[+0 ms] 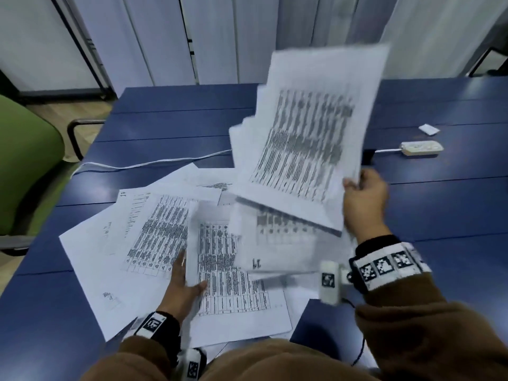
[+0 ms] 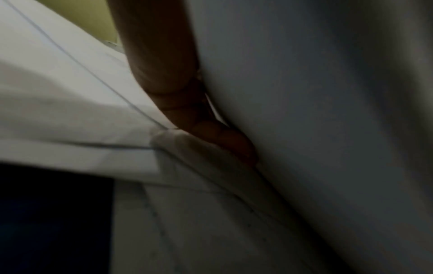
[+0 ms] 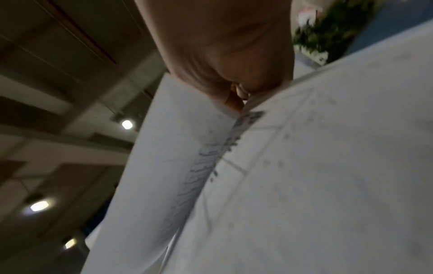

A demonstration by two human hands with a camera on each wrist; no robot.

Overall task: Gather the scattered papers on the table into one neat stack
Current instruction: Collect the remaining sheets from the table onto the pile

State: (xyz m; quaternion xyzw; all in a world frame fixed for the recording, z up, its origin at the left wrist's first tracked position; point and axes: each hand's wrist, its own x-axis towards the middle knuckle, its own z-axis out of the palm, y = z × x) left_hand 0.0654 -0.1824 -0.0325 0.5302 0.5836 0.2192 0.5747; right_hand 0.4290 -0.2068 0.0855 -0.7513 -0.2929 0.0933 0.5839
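Note:
Several printed white sheets [image 1: 154,237] lie scattered and overlapping on the blue table [image 1: 176,111]. My right hand [image 1: 362,199] pinches a bunch of papers [image 1: 308,138] at its right edge and holds it raised and tilted above the table; the same papers [image 3: 304,185] fill the right wrist view under my curled fingers [image 3: 234,100]. My left hand [image 1: 184,281] is low at the front, its thumb over and fingers under the edge of one lifted sheet [image 1: 220,259]. In the left wrist view a finger [image 2: 168,77] lies against that sheet [image 2: 304,111].
A white power strip [image 1: 422,147] with its cable [image 1: 154,162] and a small white packet [image 1: 428,129] lie on the table's right and middle. A green chair [image 1: 24,160] stands at the left. Bare table shows at the far side and right.

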